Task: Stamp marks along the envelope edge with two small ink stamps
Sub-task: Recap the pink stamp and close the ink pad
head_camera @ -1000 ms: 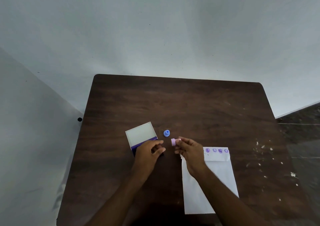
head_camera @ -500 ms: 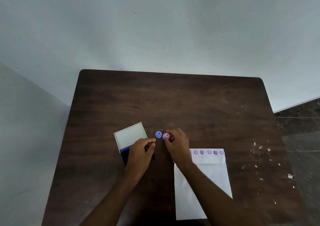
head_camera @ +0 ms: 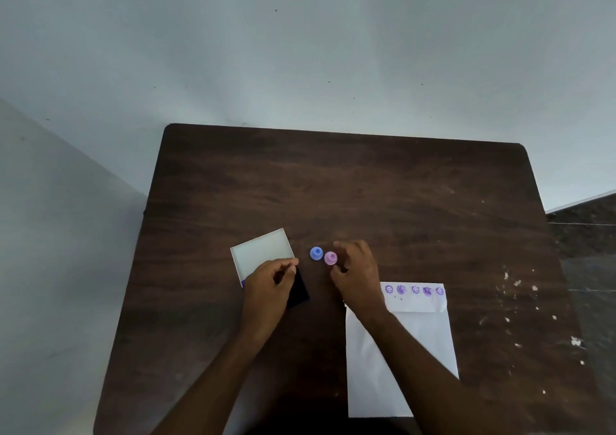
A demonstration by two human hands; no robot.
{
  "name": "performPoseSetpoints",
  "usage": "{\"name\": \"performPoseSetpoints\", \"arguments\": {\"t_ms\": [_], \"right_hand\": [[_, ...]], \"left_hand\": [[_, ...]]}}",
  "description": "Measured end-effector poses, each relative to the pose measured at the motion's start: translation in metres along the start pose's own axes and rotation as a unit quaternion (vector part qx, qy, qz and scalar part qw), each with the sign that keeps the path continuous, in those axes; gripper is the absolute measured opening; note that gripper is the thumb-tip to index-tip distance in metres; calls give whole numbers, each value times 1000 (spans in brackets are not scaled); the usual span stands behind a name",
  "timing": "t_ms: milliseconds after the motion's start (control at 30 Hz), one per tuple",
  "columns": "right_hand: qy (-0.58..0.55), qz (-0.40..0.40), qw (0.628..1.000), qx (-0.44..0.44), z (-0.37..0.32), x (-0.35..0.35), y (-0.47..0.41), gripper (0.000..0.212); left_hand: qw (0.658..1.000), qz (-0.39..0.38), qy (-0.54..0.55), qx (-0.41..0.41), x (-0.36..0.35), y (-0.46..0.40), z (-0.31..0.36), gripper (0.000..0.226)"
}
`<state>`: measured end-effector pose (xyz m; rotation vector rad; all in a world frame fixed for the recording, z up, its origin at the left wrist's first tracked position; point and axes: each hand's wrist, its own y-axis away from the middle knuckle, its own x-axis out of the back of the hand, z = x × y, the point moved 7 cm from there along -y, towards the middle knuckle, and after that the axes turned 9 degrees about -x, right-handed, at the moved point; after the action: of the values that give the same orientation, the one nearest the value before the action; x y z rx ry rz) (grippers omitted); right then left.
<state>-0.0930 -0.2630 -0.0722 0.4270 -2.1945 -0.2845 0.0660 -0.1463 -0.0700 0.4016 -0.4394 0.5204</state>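
A blue stamp (head_camera: 316,253) and a pink stamp (head_camera: 330,258) stand side by side on the dark wooden table (head_camera: 333,184). My right hand (head_camera: 358,276) sits just right of the pink stamp, fingertips spread close around it without gripping. My left hand (head_camera: 268,289) lies curled over the ink pad (head_camera: 299,294), its fingertips at the corner of the raised white lid (head_camera: 263,251). The white envelope (head_camera: 400,351) lies below and to the right, with a row of purple marks (head_camera: 415,290) along its top edge. My right wrist hides its upper left corner.
White paint specks (head_camera: 516,283) dot the table's right side. Pale walls stand behind and to the left of the table, and dark floor (head_camera: 583,234) shows at the right.
My right hand carried the pink stamp from above the envelope to a spot beside the blue stamp and loosened its fingers. The left hand stayed on the ink pad.
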Motion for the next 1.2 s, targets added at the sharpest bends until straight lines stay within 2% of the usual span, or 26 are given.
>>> {"name": "performPoseSetpoints", "arguments": {"t_ms": [167, 333, 433, 633, 800, 967, 1200], "right_hand": [[-27, 10, 999, -21, -18, 8, 0, 29], [-31, -13, 997, 72, -60, 6, 2, 23], [-23, -35, 995, 91, -76, -1, 3, 22], [7, -96, 993, 67, -94, -27, 1, 17], [50, -146, 988, 26, -103, -47, 0, 30], [89, -146, 985, 16, -104, -61, -2, 38], [87, -155, 984, -21, -98, -65, -5, 33]], "left_hand": [[985, 93, 112, 97, 39, 5, -28, 16], [974, 124, 144, 123, 67, 8, -45, 21], [967, 144, 167, 129, 76, 10, -49, 20], [961, 159, 180, 136, 83, 14, -56, 20], [955, 167, 190, 154, 83, 16, -65, 28], [950, 152, 210, 173, 77, 18, -68, 39], [947, 137, 238, 165, 69, 15, -59, 43]]}}
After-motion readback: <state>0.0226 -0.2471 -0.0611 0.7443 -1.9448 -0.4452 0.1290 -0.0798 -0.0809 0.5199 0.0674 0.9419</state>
